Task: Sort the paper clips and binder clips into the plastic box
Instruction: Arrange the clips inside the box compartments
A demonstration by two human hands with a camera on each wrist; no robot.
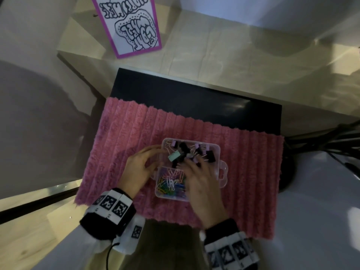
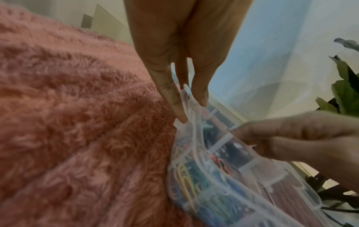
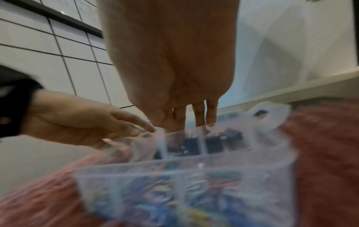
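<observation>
Right hand [image 1: 198, 178] of mine lies flat across the plastic box [image 1: 222, 178], fingers straight over the binder clips [image 1: 186, 152] in its far half, gripping nothing. Left hand [image 1: 139, 170] touches the box's left rim with relaxed fingers. Paper clips [image 1: 169, 184] fill the near half. Pink mat [image 1: 251, 172] runs wide to the right.
</observation>
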